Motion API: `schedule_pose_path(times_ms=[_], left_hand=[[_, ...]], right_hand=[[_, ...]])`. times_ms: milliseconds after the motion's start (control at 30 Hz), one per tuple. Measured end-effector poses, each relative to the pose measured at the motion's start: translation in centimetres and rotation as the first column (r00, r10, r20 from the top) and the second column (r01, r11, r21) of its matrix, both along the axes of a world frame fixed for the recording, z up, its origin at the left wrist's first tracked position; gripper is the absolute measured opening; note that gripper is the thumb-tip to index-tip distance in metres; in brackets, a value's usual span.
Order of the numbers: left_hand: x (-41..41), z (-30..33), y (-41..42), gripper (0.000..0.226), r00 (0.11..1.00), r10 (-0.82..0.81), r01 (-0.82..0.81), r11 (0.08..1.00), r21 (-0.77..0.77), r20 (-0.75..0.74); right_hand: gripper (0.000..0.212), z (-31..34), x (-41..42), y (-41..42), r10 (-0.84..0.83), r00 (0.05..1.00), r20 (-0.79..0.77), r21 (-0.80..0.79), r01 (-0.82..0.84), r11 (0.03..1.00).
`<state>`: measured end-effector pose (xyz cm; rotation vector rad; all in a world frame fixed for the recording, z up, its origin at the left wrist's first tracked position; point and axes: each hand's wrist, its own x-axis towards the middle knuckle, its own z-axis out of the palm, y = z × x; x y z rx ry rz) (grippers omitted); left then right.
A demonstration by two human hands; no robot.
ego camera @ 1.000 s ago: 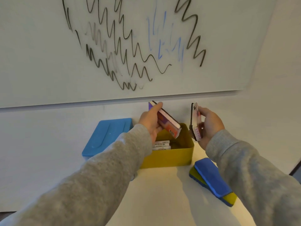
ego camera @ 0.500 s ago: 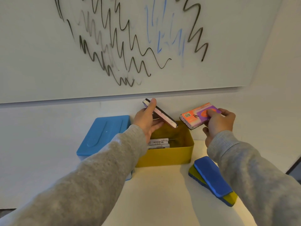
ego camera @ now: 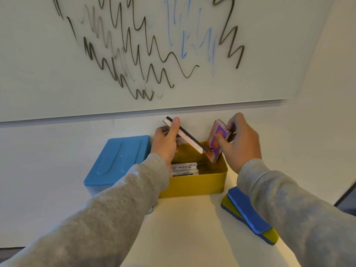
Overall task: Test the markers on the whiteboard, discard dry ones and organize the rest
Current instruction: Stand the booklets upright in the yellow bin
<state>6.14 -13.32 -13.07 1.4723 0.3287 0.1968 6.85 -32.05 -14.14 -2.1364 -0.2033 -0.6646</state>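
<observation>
The left hand (ego camera: 165, 143) pinches a thin pink-and-black whiteboard eraser (ego camera: 184, 135) tilted over the open yellow plastic box (ego camera: 194, 183); the right hand (ego camera: 238, 139) pinches an orange-and-purple eraser block (ego camera: 216, 141) standing on end at the box's right back corner. White markers (ego camera: 184, 169) lie inside. The block could topple onto the markers or wedge if released upright. The box sits on a pale tabletop (ego camera: 183, 228) below the scribbled whiteboard (ego camera: 57, 64), a blue lid (ego camera: 119, 160) just left of it, a blue-and-yellow foam eraser (ego camera: 248, 214) near its right.

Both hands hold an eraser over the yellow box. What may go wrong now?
The right eraser stands on edge at the box corner; released, it may tip over. The left eraser hangs tilted, pinched at one end, and may slip onto the markers. Two erasers may crowd the markers.
</observation>
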Motion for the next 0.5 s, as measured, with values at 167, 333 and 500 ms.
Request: schedule_pose_path(times_ms=[167, 333, 500], left_hand=[[-0.3, -0.5, -0.2, 0.045, 0.995, -0.074, 0.08, 0.992, -0.096, 0.067], [-0.6, -1.0, 0.3, 0.049, 0.981, -0.168, 0.168, 0.986, 0.008, 0.096], [0.3, -0.9, 0.5, 0.051, 0.961, -0.246, 0.187, 0.916, 0.355, 0.129]], right_hand=[[0.028, -1.2, 1.2, 0.7, -0.02, 0.986, -0.166, -0.41, -0.05, 0.911], [0.031, -1.5, 1.8, 0.6, -0.005, 0.974, -0.226, -0.317, -0.068, 0.946], [0.031, -1.3, 2.5, 0.4, -0.039, 0.977, -0.21, -0.321, -0.031, 0.946]])
